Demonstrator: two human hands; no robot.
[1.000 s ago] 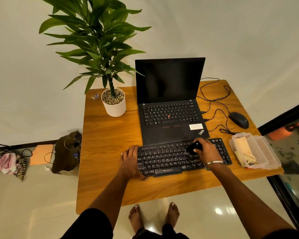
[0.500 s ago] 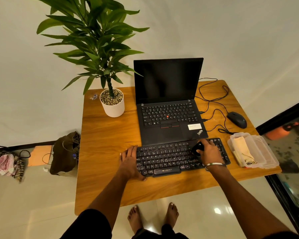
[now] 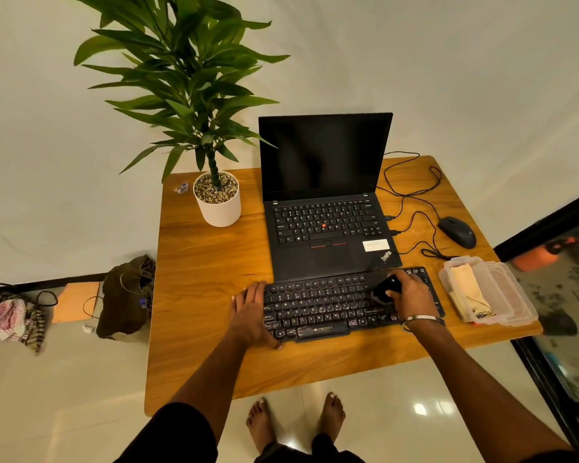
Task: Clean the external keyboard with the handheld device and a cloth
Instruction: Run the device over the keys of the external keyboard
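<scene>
A person's left hand (image 3: 251, 312) lies flat against the left end of the external keyboard (image 3: 345, 304), fingers straight, steadying it on the table (image 3: 208, 269). The right hand (image 3: 411, 295) grips the black handheld device (image 3: 386, 289), its tip down on the right-side keys. Pressing too hard could pop a keycap or skid the board into the laptop (image 3: 328, 208) just beyond. The cloth (image 3: 467, 289) waits in a plastic box (image 3: 515, 295) to the right hand's right.
</scene>
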